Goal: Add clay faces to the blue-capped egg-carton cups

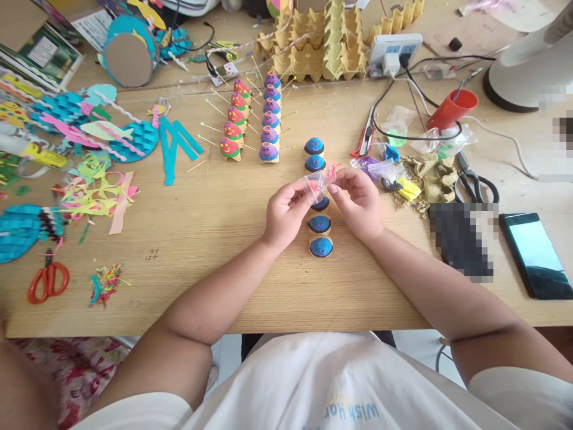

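Note:
A small clear plastic bag (pixel 316 183) with pink-red material, perhaps clay, is stretched between my hands. My left hand (pixel 287 214) pinches the bag's left side. Thumb and fingers of my right hand (pixel 362 204) are closed on its right end, where a pink part (pixel 333 171) sticks out. Beneath them runs a row of blue domes (pixel 320 246) with dark rims and small faces, on egg-carton cups; my hands hide its middle. Further back stand a red-and-green row (pixel 231 129) and a purple-and-blue row (pixel 269 136), both with pins stuck out sideways.
Egg cartons (pixel 313 45) and a power strip (pixel 394 48) lie at the back. On the right are a utility knife (pixel 367 132), a red cup (pixel 454 107), black scissors (pixel 475 182) and a phone (pixel 537 254). Red-handled scissors (pixel 48 279) and paper scraps (pixel 98 194) lie left.

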Demonstrator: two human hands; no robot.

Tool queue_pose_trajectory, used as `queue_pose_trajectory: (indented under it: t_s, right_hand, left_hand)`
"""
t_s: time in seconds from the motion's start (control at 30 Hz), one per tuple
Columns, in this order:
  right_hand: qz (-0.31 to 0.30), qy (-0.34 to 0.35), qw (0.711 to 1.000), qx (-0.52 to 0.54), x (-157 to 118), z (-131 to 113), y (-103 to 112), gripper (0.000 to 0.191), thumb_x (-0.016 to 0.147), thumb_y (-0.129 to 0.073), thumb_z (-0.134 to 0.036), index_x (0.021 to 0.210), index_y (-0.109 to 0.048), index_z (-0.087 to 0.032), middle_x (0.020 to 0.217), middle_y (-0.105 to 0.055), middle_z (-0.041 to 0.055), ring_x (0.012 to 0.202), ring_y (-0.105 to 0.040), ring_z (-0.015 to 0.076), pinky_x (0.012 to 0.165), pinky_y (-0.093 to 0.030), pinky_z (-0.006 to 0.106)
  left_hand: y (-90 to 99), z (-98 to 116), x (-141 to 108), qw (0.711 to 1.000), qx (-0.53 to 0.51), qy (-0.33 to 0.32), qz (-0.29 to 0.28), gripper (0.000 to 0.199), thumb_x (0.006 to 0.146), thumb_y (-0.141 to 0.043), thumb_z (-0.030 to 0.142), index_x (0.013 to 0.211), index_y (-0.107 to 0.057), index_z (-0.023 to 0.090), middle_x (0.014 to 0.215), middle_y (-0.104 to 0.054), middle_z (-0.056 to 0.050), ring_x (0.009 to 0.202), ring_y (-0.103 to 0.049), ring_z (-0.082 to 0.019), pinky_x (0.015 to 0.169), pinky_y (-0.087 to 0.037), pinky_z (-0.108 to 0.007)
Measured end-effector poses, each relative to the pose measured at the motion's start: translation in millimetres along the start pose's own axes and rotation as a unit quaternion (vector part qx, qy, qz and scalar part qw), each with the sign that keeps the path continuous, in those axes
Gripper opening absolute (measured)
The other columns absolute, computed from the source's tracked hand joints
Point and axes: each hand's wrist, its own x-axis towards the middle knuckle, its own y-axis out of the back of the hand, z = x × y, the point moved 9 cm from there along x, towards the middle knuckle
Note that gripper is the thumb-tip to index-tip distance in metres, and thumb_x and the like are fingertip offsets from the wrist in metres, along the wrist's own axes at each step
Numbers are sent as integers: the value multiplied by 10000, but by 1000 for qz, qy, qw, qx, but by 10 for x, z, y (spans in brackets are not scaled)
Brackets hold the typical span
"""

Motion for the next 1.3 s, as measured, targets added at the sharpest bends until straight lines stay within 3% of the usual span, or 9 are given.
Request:
queue_pose_trajectory:
  t_s: [0.23, 0.43, 0.67, 0.97, 1.13, 1.3]
  right_hand:
    - [19, -11, 1000, 15, -23, 55, 35, 361, 912, -793, -603, 932, -662, -268, 899, -686, 8, 830, -656, 164, 825, -579, 363]
    - [35, 5, 999, 6, -34, -12, 60, 314, 913, -822, -530, 888, -657, -264, 910, -724, 12, 843, -692, 165, 815, -584, 362]
    - [20, -46, 998, 45, 6, 122, 14, 436, 823, -872, -624, 980, -664, -274, 887, -702, -10, 810, -687, 149, 788, -599, 335]
    - [4, -94, 993, 78, 10, 216, -23, 399, 825, -873, -611, 919, -741, -247, 912, -746, 1, 836, -684, 137, 802, -596, 309]
    - [-8, -130, 983, 129, 10, 315, -62, 417, 770, -922, -595, 880, -713, -251, 927, -744, -5, 863, -690, 148, 858, -618, 344]
    - [16, -138, 976, 168, 24, 366, -32, 478, 688, -989, -555, 779, -643, -239, 836, -697, -29, 790, -643, 122, 799, -579, 305]
  left_hand:
    - [46, -13, 5, 1000, 18, -6, 21, 358, 918, -806, 558, 1089, -797, 244, 1130, -855, -54, 1050, -816, -195, 987, -670, -367]
    - [92, -23, 4, 999, 21, -3, 47, 371, 892, -825, 574, 1072, -812, 250, 1095, -859, -47, 1011, -811, -180, 947, -663, -331]
    - [130, 17, -13, 994, 87, -37, 52, 390, 941, -764, 582, 1106, -793, 230, 1077, -848, -54, 973, -798, -172, 911, -642, -307]
    - [125, 28, -42, 986, 154, -54, 31, 277, 962, -759, 480, 1067, -810, 229, 985, -822, -50, 897, -756, -167, 872, -615, -308]
    - [119, 48, -37, 989, 130, -51, 37, 273, 959, -762, 470, 1055, -811, 219, 1025, -836, -59, 946, -771, -173, 895, -622, -306]
    - [99, 83, -25, 993, 105, -50, 38, 290, 958, -766, 493, 1042, -812, 219, 1055, -849, -61, 946, -782, -165, 901, -633, -300]
